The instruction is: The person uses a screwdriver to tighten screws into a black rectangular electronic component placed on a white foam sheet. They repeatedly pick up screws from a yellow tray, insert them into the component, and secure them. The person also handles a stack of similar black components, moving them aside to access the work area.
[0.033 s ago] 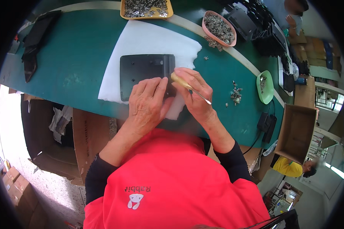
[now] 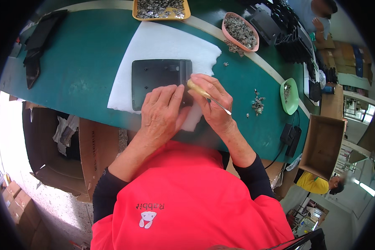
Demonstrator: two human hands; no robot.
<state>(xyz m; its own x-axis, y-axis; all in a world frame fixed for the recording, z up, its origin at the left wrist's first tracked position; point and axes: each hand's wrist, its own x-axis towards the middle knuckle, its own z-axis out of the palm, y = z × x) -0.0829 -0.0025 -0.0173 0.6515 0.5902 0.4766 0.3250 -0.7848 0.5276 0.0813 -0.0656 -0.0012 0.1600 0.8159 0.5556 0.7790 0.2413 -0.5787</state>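
A dark flat plastic panel (image 2: pixel 158 77) with a few small raised posts lies on a white foam sheet (image 2: pixel 154 41). My left hand (image 2: pixel 160 108) rests over its near right corner, fingers stretched across the surface and thumb apart. At the panel's right edge, my right hand (image 2: pixel 212 98) is closed around a screwdriver (image 2: pixel 199 88) with a yellowish handle. Its metal shaft slants down to the right, tip away from the panel. Whatever lies under the fingertips of both hands is hidden.
Small metal parts fill a yellow tray (image 2: pixel 160 17), a pink tray (image 2: pixel 256 45) and part of a green tray (image 2: pixel 293 100). A loose pile of metal parts (image 2: pixel 257 104) lies on the green table (image 2: pixel 83 62). Cardboard boxes (image 2: pixel 100 146) flank me. Two people are at right.
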